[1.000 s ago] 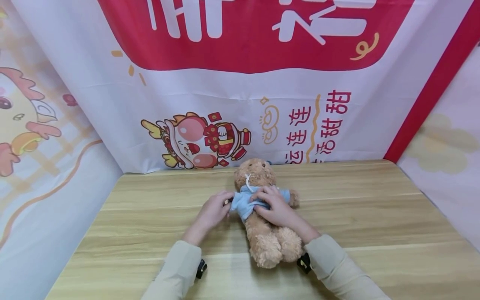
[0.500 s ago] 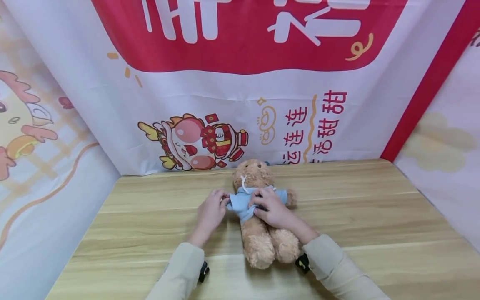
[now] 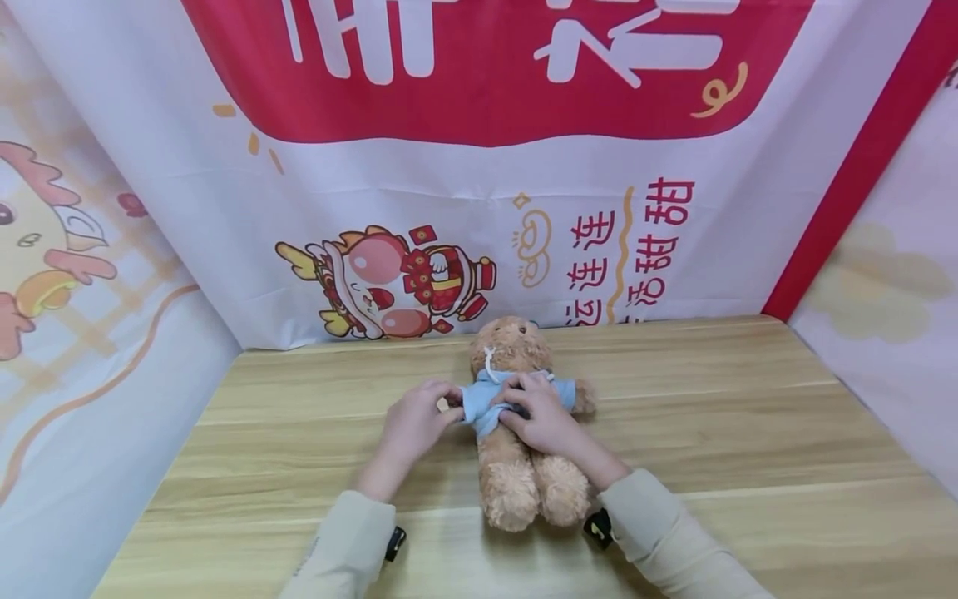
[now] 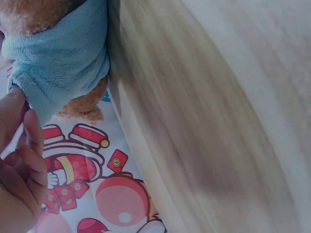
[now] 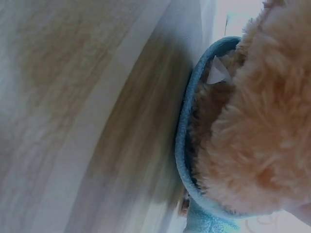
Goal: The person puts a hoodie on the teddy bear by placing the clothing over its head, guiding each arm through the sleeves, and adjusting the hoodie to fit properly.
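Note:
A light-brown teddy bear (image 3: 509, 491) lies on its back on the table, head toward the backdrop, dressed in a light-blue shirt (image 3: 479, 403) with a white cord (image 3: 491, 363) at the neck. My left hand (image 3: 415, 420) pinches the end of the shirt's left-side sleeve (image 4: 53, 68) between thumb and fingers. On the bear's belly, my right hand (image 3: 550, 424) grips the shirt front with bent fingers and thumb. The other sleeve has a furry paw (image 3: 585, 397) sticking out. From the right wrist, the shirt's hem (image 5: 182, 141) loops round the fur, with a white tag (image 5: 217, 72) inside.
The wooden table (image 3: 299, 449) reaches back to a white and red printed backdrop (image 3: 419, 183). Printed cloth also hangs at the left (image 3: 82, 333) and right sides. Black wrist devices (image 3: 599, 528) show beneath both beige sleeves (image 3: 659, 524).
My left fingers have moved along the sleeve edge, and the sleeve end, drawn outward half a second ago, sits closer to the bear. The bear's legs have swung slightly left. My right hand stays on the shirt.

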Demonstrator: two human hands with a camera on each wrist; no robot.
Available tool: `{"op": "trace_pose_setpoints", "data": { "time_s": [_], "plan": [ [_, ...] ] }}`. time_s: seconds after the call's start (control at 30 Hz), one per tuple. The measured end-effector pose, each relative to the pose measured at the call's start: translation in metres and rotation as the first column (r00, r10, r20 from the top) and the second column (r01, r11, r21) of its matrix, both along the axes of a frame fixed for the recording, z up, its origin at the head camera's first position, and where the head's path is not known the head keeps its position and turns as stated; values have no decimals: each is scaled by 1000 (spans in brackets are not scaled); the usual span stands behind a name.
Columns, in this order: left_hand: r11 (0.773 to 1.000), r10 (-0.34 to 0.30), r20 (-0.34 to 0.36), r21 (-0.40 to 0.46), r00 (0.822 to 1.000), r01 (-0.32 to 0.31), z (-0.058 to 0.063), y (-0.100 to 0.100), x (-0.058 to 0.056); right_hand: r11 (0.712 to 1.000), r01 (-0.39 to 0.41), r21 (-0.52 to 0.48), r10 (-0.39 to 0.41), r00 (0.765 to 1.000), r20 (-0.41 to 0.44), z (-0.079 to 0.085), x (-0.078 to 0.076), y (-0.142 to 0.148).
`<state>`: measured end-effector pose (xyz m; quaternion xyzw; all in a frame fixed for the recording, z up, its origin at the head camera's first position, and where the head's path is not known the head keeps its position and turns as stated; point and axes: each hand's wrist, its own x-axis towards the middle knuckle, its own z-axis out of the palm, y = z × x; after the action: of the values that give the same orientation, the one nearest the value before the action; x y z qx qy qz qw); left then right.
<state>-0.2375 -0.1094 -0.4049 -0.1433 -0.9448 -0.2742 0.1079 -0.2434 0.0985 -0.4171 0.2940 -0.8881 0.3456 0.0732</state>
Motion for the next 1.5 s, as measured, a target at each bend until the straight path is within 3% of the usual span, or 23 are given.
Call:
{"op": "trace_pose_setpoints", "data": {
  "time_s": [0.17, 0.3, 0.5, 0.67, 0.77, 0.87, 0.97, 1.13, 1.33, 1.5],
  "plan": [
    [997, 25, -14, -68, 1000, -26, 1, 4, 1, 1000, -7, -10, 7, 1000, -5, 1, 0, 0],
    [997, 50, -7, -59, 999, -51, -1, 1, -3, 1000, -7, -3, 7, 1000, 3, 2, 1, -1],
    [984, 168, 80, 42, 983, -171, -6, -14, -14, 999, -13, 37, 14, 1000, -18, 3, 2, -1],
    [963, 123, 185, 215, 975, -163, -8, -20, -14, 999, 11, 39, -12, 999, 29, 6, 3, -4],
    [964, 99, 224, 221, 969, -150, -4, -18, -9, 999, 29, 35, -31, 999, 44, 6, 3, -5],
    [987, 76, 190, 125, 979, -101, -1, -13, -5, 999, 43, 31, -44, 998, 46, 6, 3, -6],
    [997, 51, 113, 58, 992, -58, -2, -9, -4, 998, 51, 36, -52, 998, 36, 5, 2, -7],
    [996, 85, 23, 36, 996, -86, -5, -11, -9, 997, 55, 44, -56, 998, 27, 5, 2, -9],
    [986, 164, 57, 35, 985, -166, -10, -16, -19, 996, 41, 77, -42, 999, 20, 8, 3, -9],
    [978, 196, 91, 48, 976, -201, -15, -17, -25, 995, -26, 92, 25, 1000, 6, 11, 3, -5]
  ]
}}
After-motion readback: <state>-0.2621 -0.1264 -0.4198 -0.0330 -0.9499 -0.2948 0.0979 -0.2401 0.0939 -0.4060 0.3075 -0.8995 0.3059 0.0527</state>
